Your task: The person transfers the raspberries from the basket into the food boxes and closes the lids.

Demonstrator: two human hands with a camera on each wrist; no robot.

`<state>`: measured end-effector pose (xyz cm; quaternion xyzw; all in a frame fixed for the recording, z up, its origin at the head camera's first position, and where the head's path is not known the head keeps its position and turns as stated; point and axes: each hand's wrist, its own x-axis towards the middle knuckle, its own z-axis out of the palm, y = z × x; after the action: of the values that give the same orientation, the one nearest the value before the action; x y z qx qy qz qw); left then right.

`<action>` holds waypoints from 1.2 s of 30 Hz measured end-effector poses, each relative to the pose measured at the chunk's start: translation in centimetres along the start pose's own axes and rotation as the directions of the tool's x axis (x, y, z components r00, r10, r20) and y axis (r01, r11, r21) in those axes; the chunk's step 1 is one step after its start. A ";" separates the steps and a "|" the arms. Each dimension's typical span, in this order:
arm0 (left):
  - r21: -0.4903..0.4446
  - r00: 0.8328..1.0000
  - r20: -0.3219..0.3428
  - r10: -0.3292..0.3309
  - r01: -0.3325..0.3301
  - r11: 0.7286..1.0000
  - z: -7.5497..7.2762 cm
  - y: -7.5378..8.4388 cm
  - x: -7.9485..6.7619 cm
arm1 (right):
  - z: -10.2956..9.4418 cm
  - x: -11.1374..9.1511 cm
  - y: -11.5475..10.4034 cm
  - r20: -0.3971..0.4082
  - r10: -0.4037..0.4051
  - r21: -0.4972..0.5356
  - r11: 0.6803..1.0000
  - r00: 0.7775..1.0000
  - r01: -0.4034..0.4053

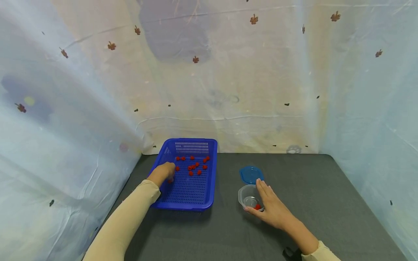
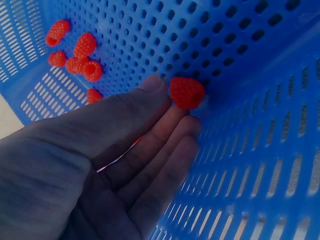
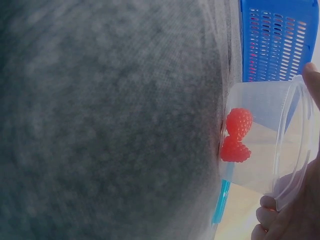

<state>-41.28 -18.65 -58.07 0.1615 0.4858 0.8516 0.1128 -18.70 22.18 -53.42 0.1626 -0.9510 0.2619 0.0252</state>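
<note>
My left hand reaches into the left side of a blue plastic basket. In the left wrist view its thumb and index finger pinch a red raspberry close over the perforated floor. More raspberries lie scattered in the basket's far half. My right hand rests at the rim of a clear plastic tub, its fingers nearly straight and its thumb at the near side. Two raspberries sit at the tub's bottom, seen through its wall in the right wrist view.
A blue lid lies just behind the tub on the dark grey table. Pale patterned sheeting hangs behind the table and along both sides. A black object shows near my right wrist.
</note>
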 end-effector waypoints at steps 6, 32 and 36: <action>0.430 0.978 -0.207 -0.017 0.106 0.897 -2.1 -3.2 1.9 | -0.1 -0.1 -0.1 -0.002 -0.002 0.003 1.000 1.000 0.002; -0.444 0.919 0.392 -0.045 0.232 0.865 -2.2 -1.9 0.7 | -0.1 0.0 -0.2 -0.007 -0.007 0.000 1.000 1.000 0.007; -0.276 0.954 0.231 -0.192 0.253 0.927 -1.6 -1.1 0.7 | -0.1 0.0 -0.2 -0.005 -0.006 0.000 1.000 1.000 0.006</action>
<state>-42.48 -19.16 -59.64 0.1705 0.3512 0.8769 0.2805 -18.67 22.09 -53.25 0.1647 -0.9504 0.2623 0.0283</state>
